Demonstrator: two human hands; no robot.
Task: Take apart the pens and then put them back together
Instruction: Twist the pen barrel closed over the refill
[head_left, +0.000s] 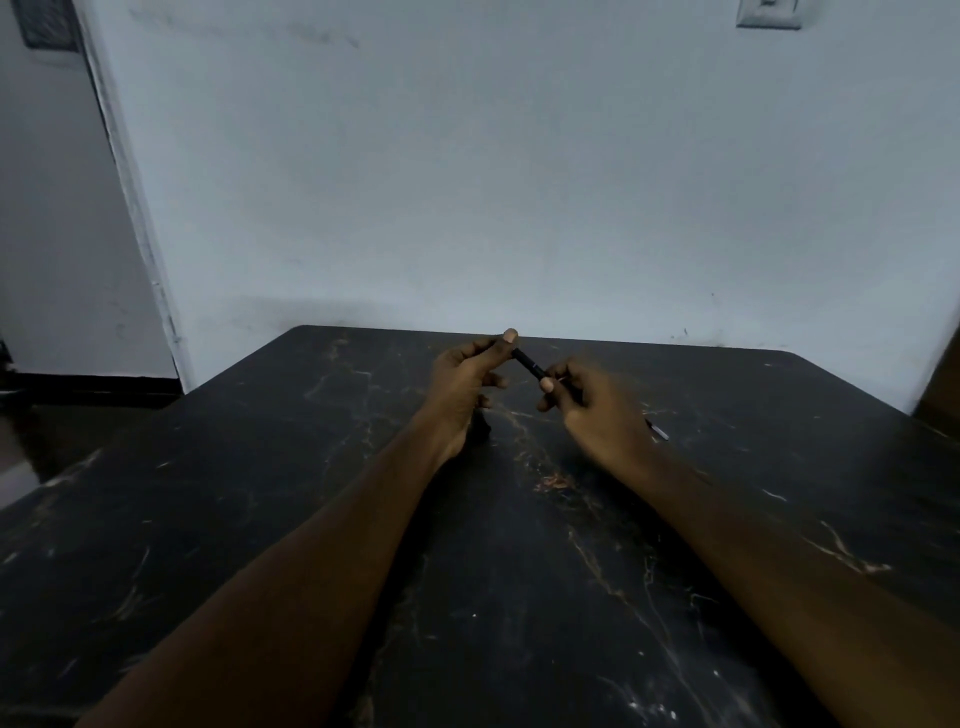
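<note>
A black pen (529, 364) is held between both hands above the far middle of the dark marble table (260, 493). My left hand (465, 387) pinches its upper left end between thumb and fingers. My right hand (597, 410) grips the lower right end, fingers curled round it. Only the short middle stretch of the pen shows between the hands. A second pen (658, 430) lies on the table just right of my right wrist, mostly hidden by the hand.
The table's far edge meets a pale wall (519, 182). A doorway and dark floor (62, 405) lie off the table's left side. A brown object (943, 384) stands at the table's far right corner.
</note>
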